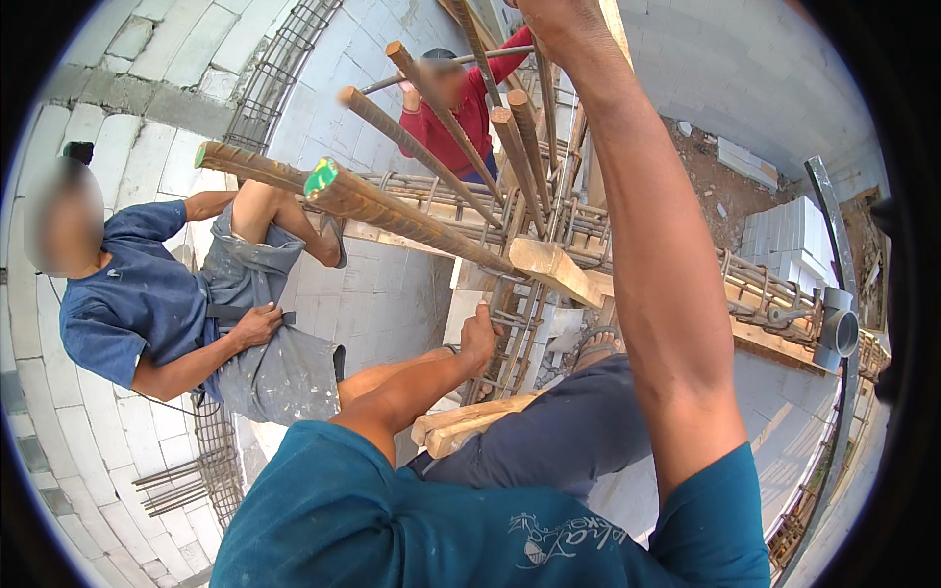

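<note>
My left hand (pixel 479 339) is curled closed at the side of a rebar cage (pixel 512 333), which runs between my legs, and appears to grip one of its bars. My right arm reaches up past the wood. At the top edge my right hand (pixel 557 27) is partly cut off, and its fingers are hidden. Just below that hand, upright ribbed rebars (pixel 524 122) rise from the joint. Thick rebars with green-painted ends (pixel 321 178) slant toward the left. A short timber block (pixel 557 271) lies on the joint.
A co-worker in a blue shirt (pixel 147 265) sits at left; another in red (pixel 480 122) is beyond the rebars. A rebar beam with formwork boards (pixel 774 338) extends right, with a grey pipe fitting (pixel 836 329) at its end. White blocks (pixel 792 235) are stacked below.
</note>
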Motion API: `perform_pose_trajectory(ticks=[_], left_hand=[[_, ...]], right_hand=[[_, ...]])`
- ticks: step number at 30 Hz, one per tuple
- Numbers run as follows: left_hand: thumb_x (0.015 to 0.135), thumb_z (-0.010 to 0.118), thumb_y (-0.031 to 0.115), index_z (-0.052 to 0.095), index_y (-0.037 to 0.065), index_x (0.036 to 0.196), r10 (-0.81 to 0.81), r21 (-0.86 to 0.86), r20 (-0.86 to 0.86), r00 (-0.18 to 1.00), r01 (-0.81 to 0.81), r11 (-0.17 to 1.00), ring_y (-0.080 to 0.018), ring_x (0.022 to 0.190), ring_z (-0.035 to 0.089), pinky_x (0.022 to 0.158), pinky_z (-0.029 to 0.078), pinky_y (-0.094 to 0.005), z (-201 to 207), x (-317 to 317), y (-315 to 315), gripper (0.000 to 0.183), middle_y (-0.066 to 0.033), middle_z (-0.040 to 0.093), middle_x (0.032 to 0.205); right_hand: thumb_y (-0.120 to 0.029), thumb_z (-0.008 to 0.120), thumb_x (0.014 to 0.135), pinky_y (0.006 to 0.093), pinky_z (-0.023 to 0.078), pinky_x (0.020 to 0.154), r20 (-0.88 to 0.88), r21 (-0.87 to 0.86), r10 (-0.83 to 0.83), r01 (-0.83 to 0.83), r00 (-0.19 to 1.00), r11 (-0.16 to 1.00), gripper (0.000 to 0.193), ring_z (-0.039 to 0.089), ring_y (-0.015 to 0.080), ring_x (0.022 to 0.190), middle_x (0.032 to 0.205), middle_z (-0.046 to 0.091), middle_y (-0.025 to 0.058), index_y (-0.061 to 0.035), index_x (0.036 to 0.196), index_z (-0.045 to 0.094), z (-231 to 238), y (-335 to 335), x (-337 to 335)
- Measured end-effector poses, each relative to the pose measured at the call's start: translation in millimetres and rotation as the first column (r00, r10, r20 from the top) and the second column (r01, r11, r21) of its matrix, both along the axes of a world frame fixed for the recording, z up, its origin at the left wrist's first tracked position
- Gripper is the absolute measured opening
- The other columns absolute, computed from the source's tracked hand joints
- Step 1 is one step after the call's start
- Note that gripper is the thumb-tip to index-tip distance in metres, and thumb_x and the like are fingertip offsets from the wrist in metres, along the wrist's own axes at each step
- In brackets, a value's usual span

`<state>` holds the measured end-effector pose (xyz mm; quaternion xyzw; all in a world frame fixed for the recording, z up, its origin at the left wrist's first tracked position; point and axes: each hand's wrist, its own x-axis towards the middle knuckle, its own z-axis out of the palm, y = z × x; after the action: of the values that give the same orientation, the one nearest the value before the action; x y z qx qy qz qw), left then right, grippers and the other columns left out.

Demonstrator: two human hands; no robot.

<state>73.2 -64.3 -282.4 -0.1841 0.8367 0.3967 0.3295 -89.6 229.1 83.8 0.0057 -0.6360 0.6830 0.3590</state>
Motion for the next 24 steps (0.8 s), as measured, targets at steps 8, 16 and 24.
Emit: perform_pose_trajectory(ticks=[8, 16, 24], left_hand=[[0.093, 0.028, 0.058, 0.068, 0.002, 0.059, -0.038, 0.009, 0.023, 0.999, 0.038, 0.999, -0.0378, 0.078, 0.064, 0.080, 0.047, -0.0456, 7, -3, -1, 0.077, -0.0201, 0.066, 0.072], [0.093, 0.037, 0.056, 0.068, -0.004, 0.084, -0.268, 0.168, 0.150, 0.952, 0.243, 0.955, -0.0353, 0.075, 0.067, 0.071, 0.051, -0.0498, 39, -31, -26, 0.069, -0.0210, 0.068, 0.075], [0.080, 0.067, 0.027, 0.065, 0.009, 0.112, -0.355, -0.043, -0.820, 0.449, 0.570, 0.821, -0.0334, 0.112, 0.056, 0.095, 0.043, -0.0457, 98, -205, -72, 0.037, -0.0150, 0.062, 0.115]], right_hand=[[-0.066, 0.040, 0.093, 0.0264, 0.036, 0.050, 0.081, -0.018, -0.127, 0.129, 0.989, 0.992, 0.063, 0.042, 0.0094, 0.052, 0.058, 0.044, -0.0011, -0.0081, 0.072, 0.054, 1, -8, -1], [-0.049, 0.067, 0.087, 0.0221, 0.024, 0.041, -0.020, -0.041, -0.158, 0.157, 0.987, 0.987, 0.044, 0.030, 0.0029, 0.044, 0.054, 0.035, -0.0083, -0.0171, 0.067, 0.044, 9, -19, -16], [-0.045, 0.061, 0.093, 0.0237, 0.020, 0.040, 0.037, -0.056, -0.286, 0.288, 0.958, 0.956, 0.048, 0.026, 0.0048, 0.044, 0.054, 0.030, -0.0067, -0.0179, 0.063, 0.036, 21, -32, -19]])
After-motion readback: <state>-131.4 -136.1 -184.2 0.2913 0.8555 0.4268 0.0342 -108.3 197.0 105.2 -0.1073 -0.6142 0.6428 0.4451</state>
